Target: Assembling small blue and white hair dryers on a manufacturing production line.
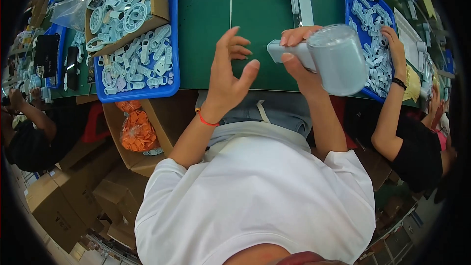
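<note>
My right hand (pixel 300 59) grips the handle of a pale blue-grey plastic appliance body (pixel 338 59), raised above the table's near edge. The body has a wide cylindrical head pointing to the right and a slim handle ending on the left. Its exact kind is unclear, though its outline resembles a hair dryer. To the left of the handle, my left hand (pixel 230 71) is in the air with fingers apart and nothing in it. Beyond my right hand, another similar body (pixel 303 2) lies on the green table.
Left, a blue tray (pixel 175 76) and a cardboard box (pixel 159 0) hold many small pale plastic parts. Another blue tray (pixel 349 0) of parts is at the right, where a co-worker's hand (pixel 394 44) reaches in. Below left, an open carton (pixel 167 132) contains bagged orange pieces (pixel 140 131).
</note>
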